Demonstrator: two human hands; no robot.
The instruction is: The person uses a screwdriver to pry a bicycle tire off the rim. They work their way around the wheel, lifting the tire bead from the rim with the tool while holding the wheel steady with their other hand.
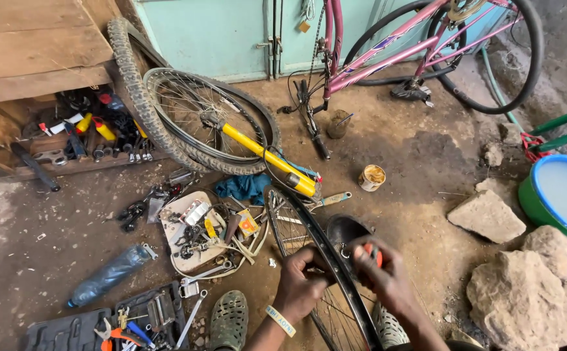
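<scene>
Wheel rim [335, 273] between both hands [342, 276], seemingly.

A wheel rim [316, 260] was held between the left grip [303, 286] and right grip [381, 276]; tools [199, 234] lay left of them, rocks [517, 292] right, a pump [270, 159] beyond.

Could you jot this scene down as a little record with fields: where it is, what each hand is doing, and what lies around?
Place: dirt floor of a bicycle repair spot
Left hand: grips the black rim of a bicycle wheel
Right hand: closed on a small orange tool at the rim
Beside the wheel: yellow hand pump, small tin
Left of the wheel: tray of small parts, plastic bottle, open tool case
Behind: pink bicycle frame, spare wheels
Right: rocks, green basin
</scene>
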